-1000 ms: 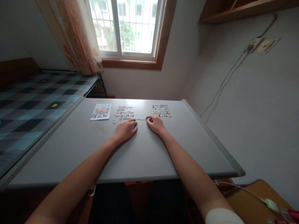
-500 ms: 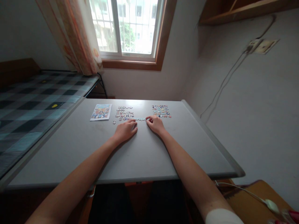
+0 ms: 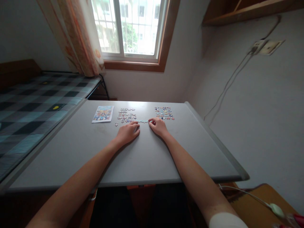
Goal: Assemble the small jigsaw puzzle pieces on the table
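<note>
A short row of joined light-blue jigsaw puzzle pieces (image 3: 142,121) lies on the grey table between my hands. My right hand (image 3: 158,126) pinches a small puzzle piece at the right end of this row, mostly hidden by thumb and fingers. At the row's left end, my left hand (image 3: 128,132) rests on the table with thumb and fingers apart, its fingertips touching or close to the row. Behind the left hand lie several loose puzzle pieces (image 3: 127,116) in rows. Another group of puzzle pieces (image 3: 163,112) sits beyond the right hand.
A printed picture sheet (image 3: 103,114) lies at the back left of the grey table (image 3: 152,158). One single puzzle piece (image 3: 116,124) is apart, left of my left hand. A bed with a checked cover (image 3: 47,95) stands to the left, a wall to the right.
</note>
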